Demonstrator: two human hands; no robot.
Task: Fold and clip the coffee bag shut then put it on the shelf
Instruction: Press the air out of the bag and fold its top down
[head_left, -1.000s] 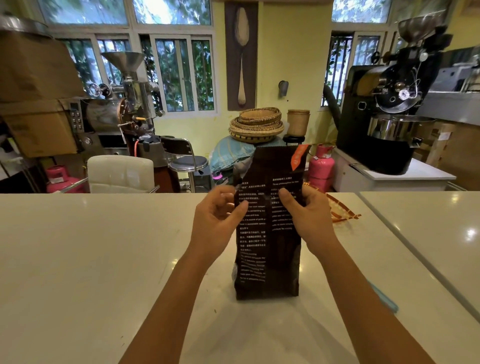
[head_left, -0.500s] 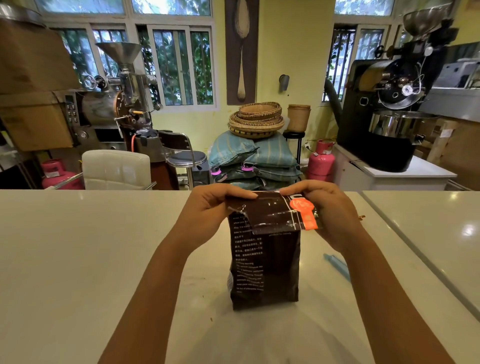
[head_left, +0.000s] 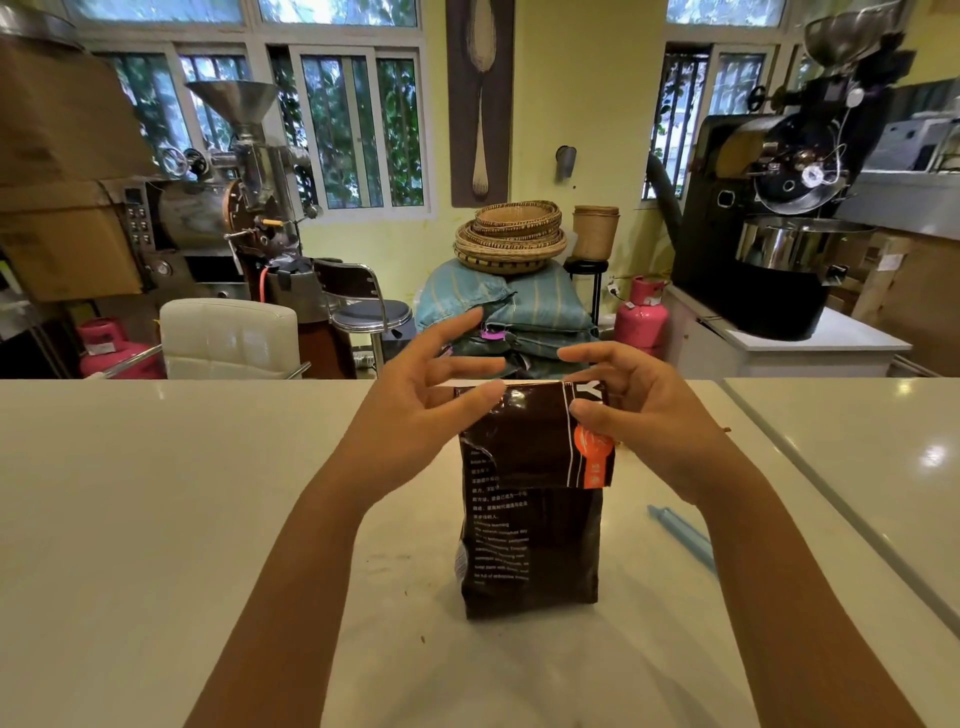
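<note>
A dark brown coffee bag (head_left: 532, 545) stands upright near the middle of a pale, glossy surface (head_left: 156, 519), its top flap folded over toward the near side so that it hangs down across the upper part of the printed face. An orange label runs down the right edge of the folded flap.

The person's right hand (head_left: 644, 415) grips the upper right corner of the fold, thumb pressed on the near face of the flap and the fingers (head_left: 587, 356) curled over the top edge behind it. The left hand (head_left: 415, 410) is at the upper left corner with its fingers (head_left: 457, 332) spread wide and loose; only the thumb tip lies against the top left of the flap, and the other fingers reach out above and beyond the bag without closing on it.

A light blue clip (head_left: 683, 538) lies flat on the surface just right of the bag, partly hidden by the right forearm and apart from the bag.

Beyond the far edge of the surface stand a white padded chair (head_left: 228, 338), a stack of woven baskets (head_left: 511, 236) on blue sacks, a pink gas cylinder (head_left: 641, 317), and coffee roasting machines at far left and far right.
</note>
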